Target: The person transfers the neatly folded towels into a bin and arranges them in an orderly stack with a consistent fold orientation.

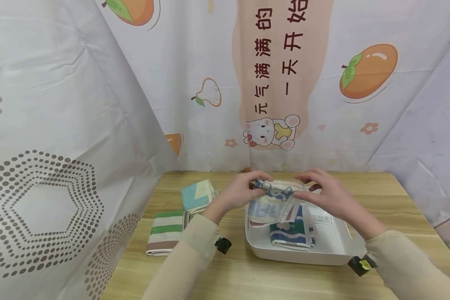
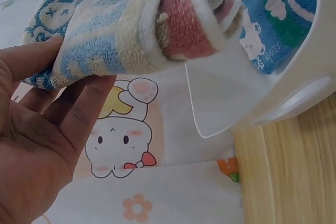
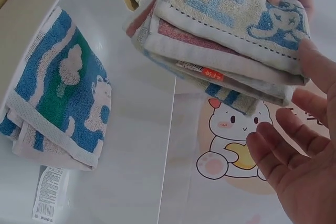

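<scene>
A folded cream-and-blue towel with a pink inner side is held above a white bin. My left hand pinches one end, its thumb on top and fingers beneath in the left wrist view. At the other end, my right hand has its thumb at the towel's edge. Its other fingers are spread loosely below, the palm showing in the right wrist view. Inside the white bin lies a folded blue-and-green towel, partly hidden by the raised towel in the head view.
Left of the bin, a green, white and brown striped towel lies folded on the wooden table. Behind it is a light-blue and cream towel. A printed label sits in the bin. A patterned curtain hangs behind the table.
</scene>
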